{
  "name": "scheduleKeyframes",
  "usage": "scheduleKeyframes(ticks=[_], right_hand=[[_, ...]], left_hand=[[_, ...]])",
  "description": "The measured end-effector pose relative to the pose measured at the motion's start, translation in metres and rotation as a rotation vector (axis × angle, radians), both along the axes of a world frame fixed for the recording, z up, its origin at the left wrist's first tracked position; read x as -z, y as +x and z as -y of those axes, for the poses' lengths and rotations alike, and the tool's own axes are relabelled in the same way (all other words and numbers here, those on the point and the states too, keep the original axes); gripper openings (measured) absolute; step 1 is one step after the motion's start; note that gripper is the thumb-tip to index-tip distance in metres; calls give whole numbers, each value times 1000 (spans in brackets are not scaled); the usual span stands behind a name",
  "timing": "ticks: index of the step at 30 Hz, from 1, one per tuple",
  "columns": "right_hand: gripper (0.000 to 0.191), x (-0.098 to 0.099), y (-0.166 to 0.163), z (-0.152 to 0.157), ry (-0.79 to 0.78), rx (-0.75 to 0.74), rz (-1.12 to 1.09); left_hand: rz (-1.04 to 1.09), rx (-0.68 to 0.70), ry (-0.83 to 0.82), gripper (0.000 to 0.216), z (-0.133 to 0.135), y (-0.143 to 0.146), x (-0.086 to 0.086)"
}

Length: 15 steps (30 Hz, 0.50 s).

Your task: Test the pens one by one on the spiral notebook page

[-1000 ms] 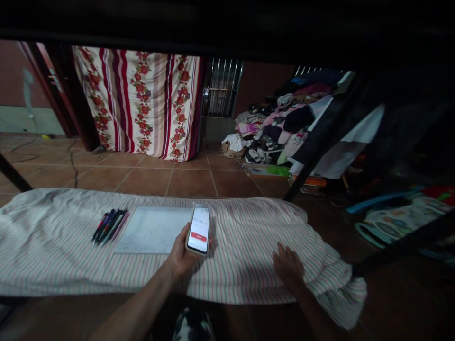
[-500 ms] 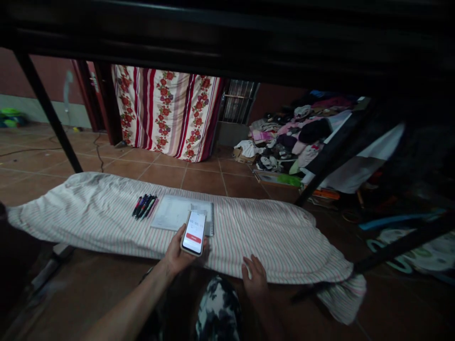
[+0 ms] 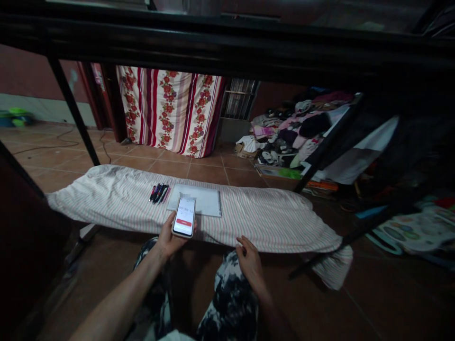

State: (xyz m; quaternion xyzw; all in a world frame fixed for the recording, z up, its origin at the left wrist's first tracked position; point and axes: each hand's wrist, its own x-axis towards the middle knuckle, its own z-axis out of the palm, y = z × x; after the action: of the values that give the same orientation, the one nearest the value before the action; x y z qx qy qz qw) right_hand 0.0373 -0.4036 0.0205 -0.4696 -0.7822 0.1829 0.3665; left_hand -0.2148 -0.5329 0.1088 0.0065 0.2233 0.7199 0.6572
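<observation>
My left hand (image 3: pixel 168 238) is closed round a phone (image 3: pixel 184 216) with a lit white screen and a red button, held upright over the near edge of a low board covered in striped cloth (image 3: pixel 270 220). On that cloth, just beyond the phone, lie a spiral notebook (image 3: pixel 204 201) and a bundle of pens (image 3: pixel 159 193). My right hand (image 3: pixel 250 263) rests on my right knee by the cloth's near edge, its fingers loosely bent and holding nothing.
A black metal bed frame (image 3: pixel 227 47) crosses overhead, with slanted bars at left and right. A floral striped mattress (image 3: pixel 170 111) leans on the far wall. A heap of clothes (image 3: pixel 291 130) lies at the back right. The floor is brown tile.
The view has pulled back and up from the board. My right hand has left the striped cloth and come back onto my knee. The left hand still grips the phone.
</observation>
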Motion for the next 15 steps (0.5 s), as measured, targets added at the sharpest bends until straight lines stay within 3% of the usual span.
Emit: scheduleKeyframes(ticks=[7,15], right_hand=[[44,-3,-14,13,-127,-29,-117],[44,-22,-21,26,-233,-49,-117]], left_hand=[[-59,11,107,56,27,-16,-1],[-76,-30,130,59,40,-43,2]])
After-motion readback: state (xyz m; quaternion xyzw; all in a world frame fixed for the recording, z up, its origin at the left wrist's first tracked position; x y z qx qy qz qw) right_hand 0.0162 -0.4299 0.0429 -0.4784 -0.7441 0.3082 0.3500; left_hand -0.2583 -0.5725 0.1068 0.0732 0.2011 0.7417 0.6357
